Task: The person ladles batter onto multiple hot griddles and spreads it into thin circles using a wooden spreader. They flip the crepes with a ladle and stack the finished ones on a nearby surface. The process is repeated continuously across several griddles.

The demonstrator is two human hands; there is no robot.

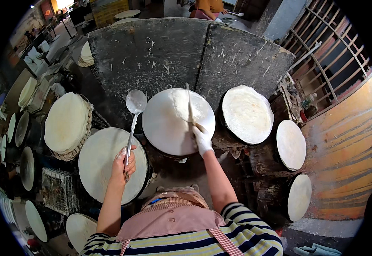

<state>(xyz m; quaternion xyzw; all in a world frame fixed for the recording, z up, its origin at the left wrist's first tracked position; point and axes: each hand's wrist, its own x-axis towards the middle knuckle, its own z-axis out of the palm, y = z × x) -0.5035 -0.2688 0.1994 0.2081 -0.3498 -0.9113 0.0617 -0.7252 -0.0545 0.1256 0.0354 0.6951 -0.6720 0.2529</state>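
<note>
I've got left hand (pixel 123 164) fingers round a silver metal ladle (pixel 133 126), right hand (pixel 201 138) fingers gripping a thin tan stick (pixel 190 106).

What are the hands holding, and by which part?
Left hand: metal ladle, low on its handle. Right hand, gloved: thin stick-like tool, by its near end.

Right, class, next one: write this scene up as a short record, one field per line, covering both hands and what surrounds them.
Left hand: holds a long-handled, round-bowled metal ladle, bowl at the far end
Right hand: whitened; grips a thin stick over the pale, round central plate
On that plate: a whiter patch toward its far side
To its left: a stack of round, off-white sheets on a woven base
To its right: a round, white sheet
Behind: dark, white-spattered panels
</note>
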